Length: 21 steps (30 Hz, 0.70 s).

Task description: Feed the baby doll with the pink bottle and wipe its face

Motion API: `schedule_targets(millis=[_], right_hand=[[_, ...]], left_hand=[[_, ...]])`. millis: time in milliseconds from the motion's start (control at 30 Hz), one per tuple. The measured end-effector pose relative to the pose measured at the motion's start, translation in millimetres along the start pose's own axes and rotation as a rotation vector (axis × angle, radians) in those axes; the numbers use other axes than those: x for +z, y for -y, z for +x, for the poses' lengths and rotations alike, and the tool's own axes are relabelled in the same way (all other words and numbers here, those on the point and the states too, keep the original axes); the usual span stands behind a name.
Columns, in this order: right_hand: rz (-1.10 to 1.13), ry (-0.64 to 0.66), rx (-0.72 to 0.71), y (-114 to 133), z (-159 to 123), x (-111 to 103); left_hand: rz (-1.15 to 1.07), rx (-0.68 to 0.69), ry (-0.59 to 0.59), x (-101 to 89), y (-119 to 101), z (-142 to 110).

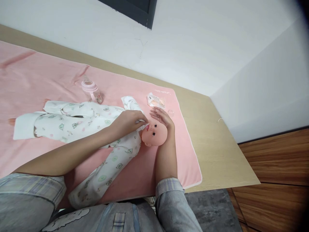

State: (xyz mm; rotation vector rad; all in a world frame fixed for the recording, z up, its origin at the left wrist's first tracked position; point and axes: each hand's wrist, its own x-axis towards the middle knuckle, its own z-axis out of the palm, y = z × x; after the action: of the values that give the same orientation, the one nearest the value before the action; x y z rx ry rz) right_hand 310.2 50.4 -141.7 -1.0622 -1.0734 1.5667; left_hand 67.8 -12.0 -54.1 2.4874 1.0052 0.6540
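Dressing the doll (154,133), lying on the pink blanket (169,167) on the desk (217,151): left hand (127,122) pinches the white romper (79,124) collar, apparently closed. Right hand (162,118) cradles the head, fingers open. Keep the head steady; ease fabric gently.

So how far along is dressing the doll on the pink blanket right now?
The doll already lies in the printed onesie, with the sleeves and legs spread out. The left hand works at the collar while the right hand cups the head. The neckline looks unfinished. The baby bottle stands untouched.
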Motion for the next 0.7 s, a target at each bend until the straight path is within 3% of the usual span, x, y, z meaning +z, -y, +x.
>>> schedule_targets(millis=[367, 700], right_hand=[[-0.001, 0.002, 0.002, 2, -1, 1], [0.015, 0.009, -0.011, -1, 1, -1]], left_hand=[[-0.122, 0.034, -0.053, -1.7, -7, -2], [-0.063, 0.127, -0.083, 7.8, -3, -2]])
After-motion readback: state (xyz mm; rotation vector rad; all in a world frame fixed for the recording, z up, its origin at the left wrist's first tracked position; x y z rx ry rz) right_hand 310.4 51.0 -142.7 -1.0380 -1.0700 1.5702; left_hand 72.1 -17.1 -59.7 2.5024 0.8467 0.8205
